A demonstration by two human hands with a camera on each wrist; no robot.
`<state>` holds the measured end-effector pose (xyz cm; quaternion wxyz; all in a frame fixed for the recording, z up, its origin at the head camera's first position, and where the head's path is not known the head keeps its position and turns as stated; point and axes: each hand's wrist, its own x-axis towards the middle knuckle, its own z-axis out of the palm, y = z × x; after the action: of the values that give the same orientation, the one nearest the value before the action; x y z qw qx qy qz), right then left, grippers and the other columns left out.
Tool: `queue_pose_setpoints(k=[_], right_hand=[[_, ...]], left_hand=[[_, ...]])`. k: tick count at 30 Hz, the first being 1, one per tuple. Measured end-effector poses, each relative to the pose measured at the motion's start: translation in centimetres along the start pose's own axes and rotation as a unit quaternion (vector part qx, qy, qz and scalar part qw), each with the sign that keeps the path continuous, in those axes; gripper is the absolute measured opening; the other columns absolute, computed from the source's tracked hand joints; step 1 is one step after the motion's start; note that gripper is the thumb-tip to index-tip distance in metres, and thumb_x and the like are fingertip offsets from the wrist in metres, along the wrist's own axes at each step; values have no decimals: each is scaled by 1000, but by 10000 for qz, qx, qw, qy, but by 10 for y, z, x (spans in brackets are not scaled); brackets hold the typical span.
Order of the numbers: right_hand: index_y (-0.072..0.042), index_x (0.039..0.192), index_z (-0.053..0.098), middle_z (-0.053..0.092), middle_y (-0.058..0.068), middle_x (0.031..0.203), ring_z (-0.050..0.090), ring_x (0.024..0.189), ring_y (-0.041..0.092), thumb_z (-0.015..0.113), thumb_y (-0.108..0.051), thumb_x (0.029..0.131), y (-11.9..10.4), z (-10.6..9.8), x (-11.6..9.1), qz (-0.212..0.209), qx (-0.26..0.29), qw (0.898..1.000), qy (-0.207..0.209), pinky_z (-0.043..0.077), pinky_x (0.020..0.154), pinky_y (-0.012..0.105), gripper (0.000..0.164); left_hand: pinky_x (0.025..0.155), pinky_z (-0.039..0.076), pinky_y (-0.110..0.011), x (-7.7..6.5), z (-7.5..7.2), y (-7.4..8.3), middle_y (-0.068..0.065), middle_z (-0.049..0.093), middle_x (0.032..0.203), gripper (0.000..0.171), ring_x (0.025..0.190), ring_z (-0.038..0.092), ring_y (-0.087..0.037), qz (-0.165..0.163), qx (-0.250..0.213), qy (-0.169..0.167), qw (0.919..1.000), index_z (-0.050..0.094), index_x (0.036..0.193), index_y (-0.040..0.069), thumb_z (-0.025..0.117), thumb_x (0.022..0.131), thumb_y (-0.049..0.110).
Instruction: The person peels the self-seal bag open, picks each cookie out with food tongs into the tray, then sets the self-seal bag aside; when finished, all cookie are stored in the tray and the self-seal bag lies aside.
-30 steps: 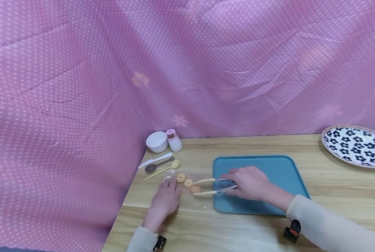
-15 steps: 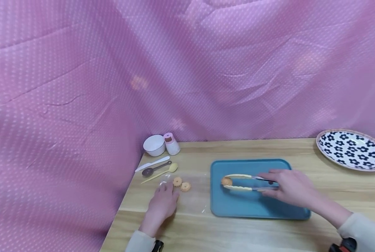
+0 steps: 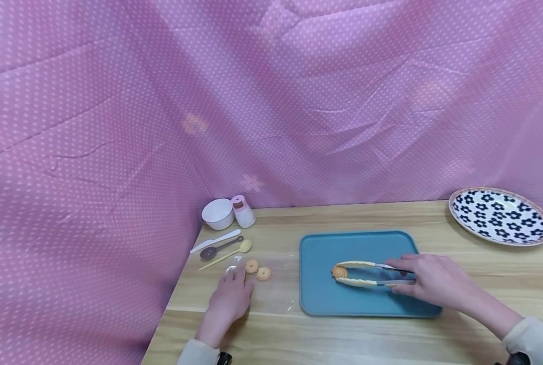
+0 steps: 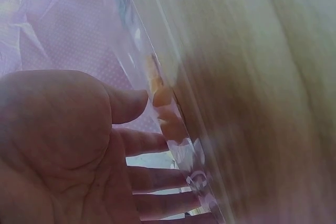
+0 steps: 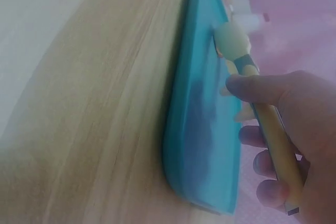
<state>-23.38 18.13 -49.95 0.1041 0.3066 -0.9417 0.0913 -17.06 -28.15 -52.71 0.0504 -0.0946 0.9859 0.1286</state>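
My right hand holds a pair of tongs, its thumb and fingers around the arms, as the right wrist view confirms. The cream tips sit on either side of a swirled cookie over the blue tray; whether they still squeeze it I cannot tell. My left hand rests with extended fingers on the left edge of a clear plastic bag or sheet. Beside its fingertips are two ring-shaped cookies, on or under the film. The left wrist view shows thumb and fingers against the plastic.
Behind the left hand lie a yellow spoon, a dark spoon and a white knife. A white bowl and a pink-topped shaker stand at the back left. A flower-patterned plate sits back right, before a pink curtain.
The tongs carried one cookie from the plastic rightward to the tray, where it now sits lower. My left hand has stayed on the plastic. The head view has shifted slightly.
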Motion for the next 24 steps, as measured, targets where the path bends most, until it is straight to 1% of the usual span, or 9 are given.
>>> queue_pose_setpoints(k=[5,7,9,11,14,18,21,23,24], right_hand=[[-32,121,74,74,-12,100,62,72,1,81,-63,73,0,-3,2,-89,36,9998,185,47,54,26,58],[-32,122,74,76,-9,102,63,72,2,82,-62,73,-3,-8,5,-111,71,9996,238,48,54,26,57],[-34,123,73,75,-12,101,58,71,-2,80,-63,75,-10,-13,11,-153,122,9996,190,45,55,24,56],[-36,124,72,75,-14,103,57,73,-2,78,-63,78,-19,-16,20,-180,216,9996,45,46,57,23,54],[-40,126,69,74,-18,105,60,80,-3,76,-63,81,-34,-11,37,-323,340,9988,-169,51,63,25,51],[-41,125,70,75,-16,106,58,76,-3,78,-60,80,-54,3,59,-545,529,9965,-363,46,59,20,49],[-38,124,71,75,-14,100,51,68,-2,79,-57,79,-68,12,74,-618,658,9947,-495,38,52,17,49],[-37,125,72,73,-14,94,48,65,-2,79,-56,79,-76,15,82,-601,662,9943,-582,35,49,17,50],[-37,125,72,71,-14,90,46,63,-2,79,-56,80,-80,16,86,-566,666,9942,-629,34,47,17,49]], left_hand=[[121,34,-62,-1,0,0,-28,33,162,61,149,34,-49,76,-38,-5,10000,35,157,5,40,107,39],[123,32,-61,-1,0,-1,-29,32,162,61,150,33,-48,102,-22,-38,9999,34,157,4,39,107,39],[124,31,-61,-2,-1,-1,-28,33,162,60,151,32,-48,131,17,-82,9999,34,156,3,38,107,38],[124,32,-61,-1,-3,-2,-28,33,162,60,150,32,-48,129,15,-110,9999,35,156,3,38,108,38],[123,32,-62,0,-5,-3,-28,34,162,59,150,33,-49,122,-2,-131,9998,35,156,2,38,108,37],[124,31,-62,3,-7,-4,-28,34,161,59,150,33,-49,163,28,-156,9997,36,155,3,38,108,37],[125,30,-60,5,-7,-4,-26,35,162,59,151,32,-47,220,73,-178,9996,35,156,2,38,108,37],[126,29,-59,6,-8,-3,-25,35,162,59,152,32,-46,245,84,-187,9995,35,156,2,38,108,37],[126,28,-59,7,-9,-3,-25,35,162,58,152,32,-46,333,172,-199,9991,37,155,2,38,108,35]])
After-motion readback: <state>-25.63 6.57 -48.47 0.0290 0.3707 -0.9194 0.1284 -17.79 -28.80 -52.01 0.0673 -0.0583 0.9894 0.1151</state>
